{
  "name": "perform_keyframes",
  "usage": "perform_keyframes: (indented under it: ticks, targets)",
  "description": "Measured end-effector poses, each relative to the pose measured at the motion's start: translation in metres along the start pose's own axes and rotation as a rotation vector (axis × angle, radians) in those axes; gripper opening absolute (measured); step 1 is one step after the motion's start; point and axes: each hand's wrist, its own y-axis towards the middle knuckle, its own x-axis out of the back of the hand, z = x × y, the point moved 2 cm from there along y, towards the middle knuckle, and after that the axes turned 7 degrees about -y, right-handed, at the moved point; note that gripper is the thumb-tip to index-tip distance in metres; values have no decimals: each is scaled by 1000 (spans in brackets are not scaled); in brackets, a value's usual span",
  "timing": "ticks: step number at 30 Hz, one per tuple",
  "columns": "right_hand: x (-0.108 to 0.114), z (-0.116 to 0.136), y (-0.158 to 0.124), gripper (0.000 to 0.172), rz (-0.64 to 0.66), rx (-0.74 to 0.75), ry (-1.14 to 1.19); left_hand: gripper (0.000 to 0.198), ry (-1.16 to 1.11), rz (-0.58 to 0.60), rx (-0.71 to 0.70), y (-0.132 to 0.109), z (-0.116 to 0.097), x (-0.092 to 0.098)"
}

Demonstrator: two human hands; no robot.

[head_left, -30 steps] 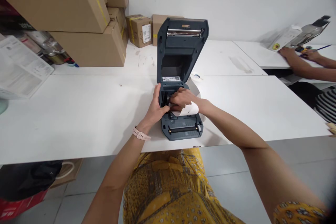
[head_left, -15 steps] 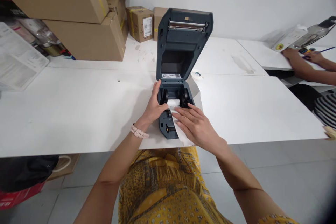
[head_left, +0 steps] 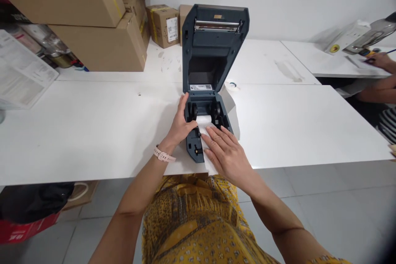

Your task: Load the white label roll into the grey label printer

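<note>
White paper strip (head_left: pixel 209 165) lies under the right hand (head_left: pixel 227 154). That hand is flat and open, with its fingers spread out, and it presses the strip down on the front of the printer (head_left: pixel 213 49). The strip comes from a small paper roll (head_left: pixel 204 119) that sits inside the printer, between two black holders.

The left hand (head_left: pixel 180 126) rests against the left side of the printer. It is open and loose, not squeezing anything, and its thumb touches the end of the roll. A pink watch (head_left: pixel 163 156) is on that wrist.

The printer is dark grey. Its lid stands wide open and straight up. It sits near the front edge of a white table (head_left: pixel 93 132), right in front of the person, who wears a yellow dress (head_left: pixel 192 218).

Big brown boxes (head_left: pixel 99 45) are stacked at the back left of the table, and two small boxes (head_left: pixel 163 24) stand by the wall behind the printer. Some printed papers (head_left: pixel 21 74) lie at the far left. Another person's hand (head_left: pixel 383 60) is on a table far off to the right, next to a shiny bag (head_left: pixel 371 35).
</note>
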Motion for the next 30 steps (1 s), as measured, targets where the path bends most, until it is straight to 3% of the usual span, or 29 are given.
perform_keyframes:
  ticks: [8, 14, 30]
  targets:
    - [4, 6, -8, 43, 2, -42, -10, 97, -32, 4, 29, 0, -3, 1]
    - [2, 6, -8, 34, -30, -48, -9, 97, -18, -3, 44, 0, -4, 0]
    - [5, 11, -12, 33, -56, -64, 17, 96, 1, 10, 57, 1, -2, 2]
